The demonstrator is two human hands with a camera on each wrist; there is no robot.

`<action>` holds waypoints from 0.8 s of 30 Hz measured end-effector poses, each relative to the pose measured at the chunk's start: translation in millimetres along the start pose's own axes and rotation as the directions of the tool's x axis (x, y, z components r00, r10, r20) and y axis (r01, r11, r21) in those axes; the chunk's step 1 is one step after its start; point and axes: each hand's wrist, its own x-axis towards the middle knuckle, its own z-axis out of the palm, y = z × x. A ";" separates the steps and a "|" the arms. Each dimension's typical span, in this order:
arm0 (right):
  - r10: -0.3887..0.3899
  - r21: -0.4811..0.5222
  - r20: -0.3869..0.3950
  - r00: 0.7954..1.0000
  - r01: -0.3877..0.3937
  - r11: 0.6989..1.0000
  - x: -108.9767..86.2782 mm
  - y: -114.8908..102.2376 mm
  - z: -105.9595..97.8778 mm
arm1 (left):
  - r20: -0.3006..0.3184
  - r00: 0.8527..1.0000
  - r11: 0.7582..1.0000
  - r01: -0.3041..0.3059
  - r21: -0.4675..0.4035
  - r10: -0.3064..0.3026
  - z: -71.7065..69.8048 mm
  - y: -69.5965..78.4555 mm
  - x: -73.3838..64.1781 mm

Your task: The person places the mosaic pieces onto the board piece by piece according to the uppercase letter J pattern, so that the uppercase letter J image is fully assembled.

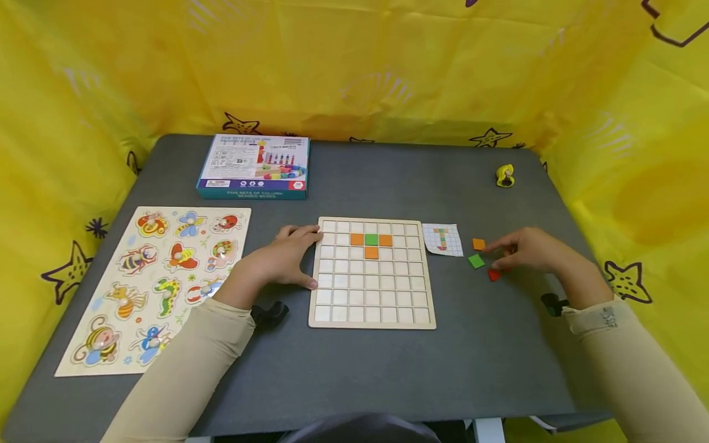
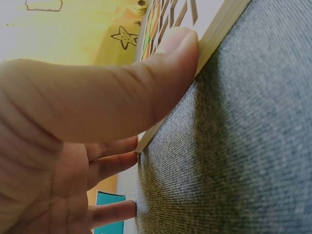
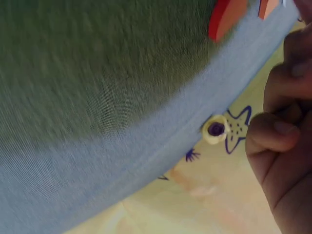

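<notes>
My left hand [image 1: 286, 257] rests along the left edge of a wooden grid board [image 1: 372, 322], its thumb [image 2: 178, 53] and fingertips touching the rim. Near the board's top, an orange, a green [image 1: 371, 239] and another orange tile sit in a row, with an orange tile [image 1: 371, 253] below the green one. Over at the right, my right hand [image 1: 528, 249] hovers at loose tiles, thumb and index finger apart. An orange tile [image 1: 479, 244], a green tile [image 1: 476, 261] and a red tile [image 1: 493, 275] lie by its fingertips. Part of another red piece shows under the hand.
Touching the board's right side is a paper pattern card [image 1: 451, 240]. A wooden insect puzzle [image 1: 124, 363] lies on the left of the grey table [image 1: 354, 381]. A flat box [image 1: 252, 194] stands at the back left, and a small yellow figure [image 1: 504, 175] at the back right.
</notes>
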 end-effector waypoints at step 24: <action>-0.129 -0.092 -0.073 0.989 0.122 0.988 7.5 -9.0 16.0 | 0.012 1.000 1.000 0.005 0.005 -0.005 -1.4 0.0 -1.6</action>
